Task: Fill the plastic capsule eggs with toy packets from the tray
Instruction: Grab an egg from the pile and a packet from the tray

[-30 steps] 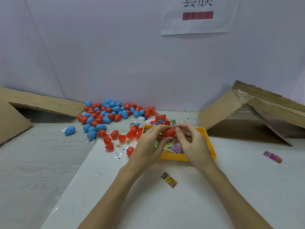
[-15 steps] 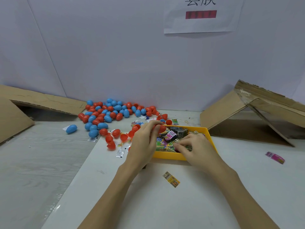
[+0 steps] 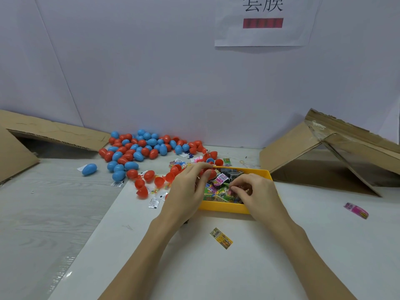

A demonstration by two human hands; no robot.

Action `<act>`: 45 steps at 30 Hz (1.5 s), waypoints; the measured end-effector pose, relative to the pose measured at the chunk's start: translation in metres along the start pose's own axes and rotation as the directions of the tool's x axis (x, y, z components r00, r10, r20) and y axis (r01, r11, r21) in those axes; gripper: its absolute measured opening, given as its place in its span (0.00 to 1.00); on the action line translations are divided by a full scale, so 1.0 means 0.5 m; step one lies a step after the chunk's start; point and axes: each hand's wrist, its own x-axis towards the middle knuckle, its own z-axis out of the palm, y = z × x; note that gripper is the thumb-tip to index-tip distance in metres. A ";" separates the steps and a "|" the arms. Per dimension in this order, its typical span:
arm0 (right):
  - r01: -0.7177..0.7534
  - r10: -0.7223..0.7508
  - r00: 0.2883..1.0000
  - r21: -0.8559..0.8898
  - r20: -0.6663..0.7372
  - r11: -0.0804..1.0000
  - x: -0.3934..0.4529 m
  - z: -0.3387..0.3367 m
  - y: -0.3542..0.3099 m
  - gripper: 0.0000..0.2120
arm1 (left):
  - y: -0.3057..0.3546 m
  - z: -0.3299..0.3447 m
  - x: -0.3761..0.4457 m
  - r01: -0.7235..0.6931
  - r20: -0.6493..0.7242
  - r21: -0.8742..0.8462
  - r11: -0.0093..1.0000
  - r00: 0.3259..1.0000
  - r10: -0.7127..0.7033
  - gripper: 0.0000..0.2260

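White tabletop (image 3: 281, 256) is backed by a pale wall. Red and blue capsule eggs (image 3: 138, 148) are heaped far left. Toy packets fill the yellow tray (image 3: 223, 207). A red egg (image 3: 211, 174) is pinched by the left hand (image 3: 188, 191); a packet (image 3: 242, 189) is pinched by the right hand (image 3: 257, 195).

Yellow tray (image 3: 223, 207), red & blue eggs (image 3: 138, 148).

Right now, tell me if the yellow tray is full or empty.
Still stocked. The yellow tray holds a jumble of toy packets, and the right hand is reaching in among them.
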 end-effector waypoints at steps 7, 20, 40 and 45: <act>-0.004 0.005 0.999 0.024 -0.035 1.000 0.000 0.003 0.007 0.10 | 0.006 -0.002 -0.003 -0.019 0.036 0.000 1.000 0.999 0.019 0.11; -0.021 0.039 0.993 0.159 -0.112 0.987 -0.004 -0.005 0.001 0.07 | 0.013 -0.005 -0.002 0.000 0.061 -0.033 0.999 0.998 0.002 0.11; -0.145 0.196 0.979 0.477 -0.059 0.867 0.000 -0.003 -0.002 0.07 | 0.025 -0.015 0.005 0.292 0.213 -0.467 0.835 0.953 -0.214 0.14; -0.147 0.211 0.975 0.500 -0.075 0.853 0.000 0.002 -0.001 0.05 | 0.028 -0.010 0.005 0.311 0.201 -0.473 0.824 0.949 -0.243 0.12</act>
